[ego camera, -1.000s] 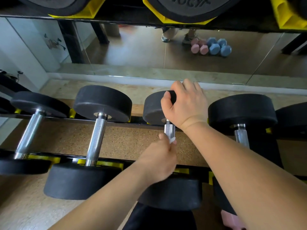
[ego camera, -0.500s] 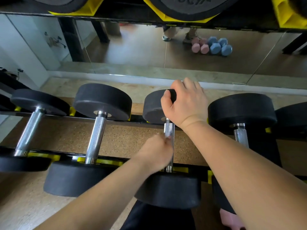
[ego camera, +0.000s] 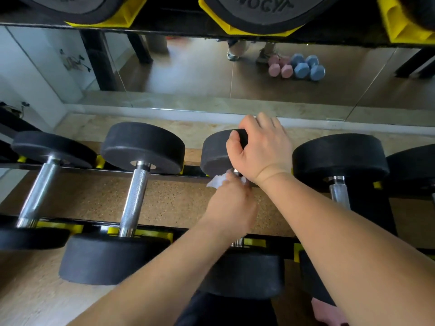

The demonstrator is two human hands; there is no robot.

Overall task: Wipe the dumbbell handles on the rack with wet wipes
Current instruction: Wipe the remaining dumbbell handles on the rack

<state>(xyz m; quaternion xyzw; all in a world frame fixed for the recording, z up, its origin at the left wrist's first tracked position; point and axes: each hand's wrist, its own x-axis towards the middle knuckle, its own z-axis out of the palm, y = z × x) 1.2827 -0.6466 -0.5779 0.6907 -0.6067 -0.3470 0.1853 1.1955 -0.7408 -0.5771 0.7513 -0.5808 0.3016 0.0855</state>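
Several black dumbbells with chrome handles lie across the black and yellow rack (ego camera: 150, 232). My left hand (ego camera: 231, 205) wraps a white wet wipe (ego camera: 216, 181) round the handle of the third dumbbell (ego camera: 244, 274), near its far end. That handle is almost wholly hidden by the hand. My right hand (ego camera: 261, 149) grips the far head (ego camera: 214, 154) of the same dumbbell from above, thumb on its near side.
To the left lie a dumbbell with a bare knurled handle (ego camera: 135, 198) and another further left (ego camera: 37, 191). A larger dumbbell (ego camera: 339, 158) sits to the right. A mirror (ego camera: 188, 71) behind reflects pink and blue small dumbbells. An upper shelf with yellow cradles (ego camera: 400, 24) overhangs.
My left hand has slid with the wipe along the handle away from me, from the near part up to the far head. My right hand has stayed on the far head.
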